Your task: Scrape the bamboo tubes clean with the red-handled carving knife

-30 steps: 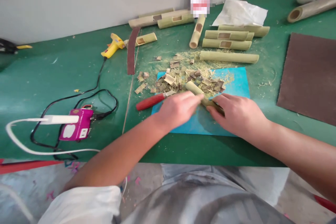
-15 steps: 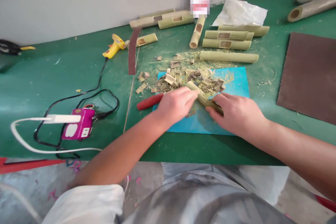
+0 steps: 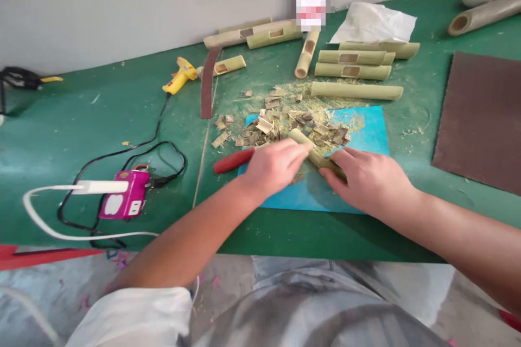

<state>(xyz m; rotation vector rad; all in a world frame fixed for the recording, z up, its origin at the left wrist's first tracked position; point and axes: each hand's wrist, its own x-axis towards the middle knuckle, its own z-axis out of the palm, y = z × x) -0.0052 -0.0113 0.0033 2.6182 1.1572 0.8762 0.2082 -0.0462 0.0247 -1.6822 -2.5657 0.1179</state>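
The right hand (image 3: 368, 176) has its grip wrapped around the near end of a bamboo tube (image 3: 299, 136), which slants over a blue sheet (image 3: 325, 200), apparently to steady it; the left hand (image 3: 274, 167) rests its fingers on the tube's middle, though I cannot tell whether that grip closes around it. Beside the left hand lies a red handle (image 3: 233, 161), with scraps (image 3: 265, 126) heaped just beyond. Farther across the green surface (image 3: 122, 87), notched tubes (image 3: 368, 72) lie alongside one another, perhaps for tidiness, before a grey wall (image 3: 142, 0).
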